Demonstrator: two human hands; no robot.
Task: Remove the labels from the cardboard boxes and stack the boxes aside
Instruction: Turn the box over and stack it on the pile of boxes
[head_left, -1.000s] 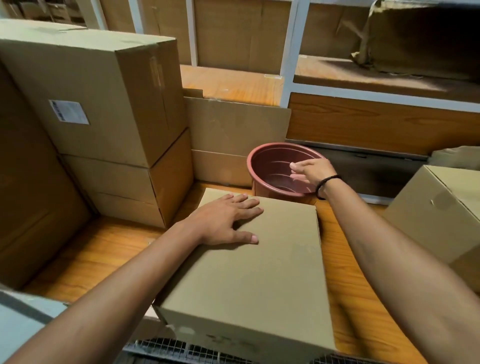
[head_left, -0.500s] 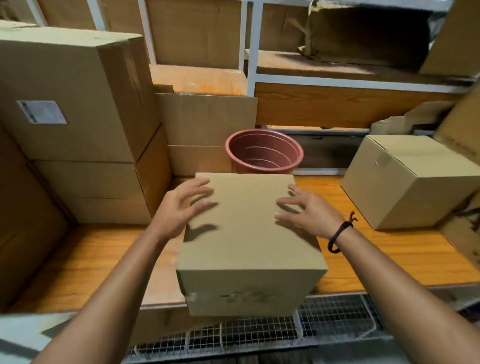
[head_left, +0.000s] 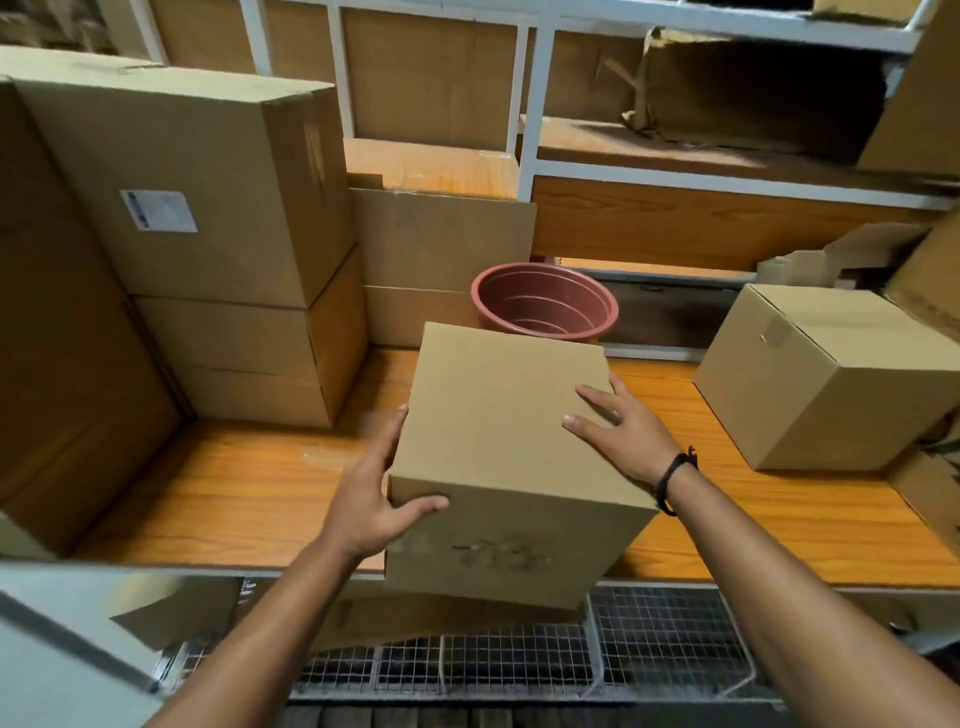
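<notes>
- The box (head_left: 498, 447) now juts out over the near edge of the surface (head_left: 234, 493), above the wire mesh (head_left: 519, 660). Half a second ago less of it overhung, so it is being drawn toward the person.
- The left hand (head_left: 369, 499) has dropped from the top face to the near-left corner. Its thumb lies across the front face and its fingers (head_left: 392, 431) run up the left side, clasping that corner.
- The right hand (head_left: 623, 431), which a second ago reached into the pot (head_left: 545, 301), is back on the box. Its fingers (head_left: 592, 400) are spread and straight on the top face at the right edge, pressing rather than wrapping.
- No label shows on the top or front of this box, only faint scuffing on the front. I judge its label is already off and that the shift to a two-sided hold means it is being picked up to go aside.
- Further back, the pot stands just behind the box.
- At the far left, the stack (head_left: 234, 322) carries a top box with a white label (head_left: 158, 210) intact, so more peeling remains. Another box (head_left: 831, 374) sits apart at the right, with no label visible on it.
</notes>
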